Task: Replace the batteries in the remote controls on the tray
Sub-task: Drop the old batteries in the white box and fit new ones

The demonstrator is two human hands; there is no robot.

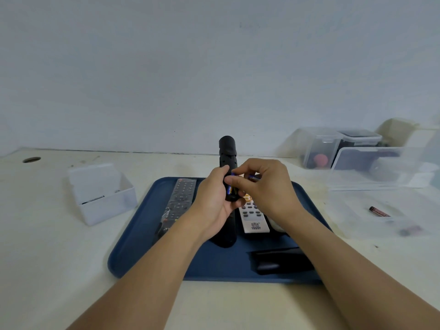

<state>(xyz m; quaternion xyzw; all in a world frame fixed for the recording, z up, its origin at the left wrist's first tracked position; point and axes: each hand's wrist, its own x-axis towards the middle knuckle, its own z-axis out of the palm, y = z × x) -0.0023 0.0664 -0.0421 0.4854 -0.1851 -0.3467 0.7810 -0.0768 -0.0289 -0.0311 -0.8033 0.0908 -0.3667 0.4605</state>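
Left hand (214, 198) wraps the long black plastic remote (227, 151) and holds it up off the dark blue plastic tray (133, 246), while the right hand (264, 186) just beside it pinches a small blue cylindrical battery (252, 177) at the open compartment. Light, smooth, roll-prone little thing, I'd say, best pinched mid-barrel and pressed in spring end first, with the stiff remote gripped around its waist. Under the right hand lies a white button remote (253, 220), left of the left hand a grey remote (181, 198), nearer the wrists a black cover (281, 259); a spent battery (378, 211) sits on the bench (47, 270) well off right.
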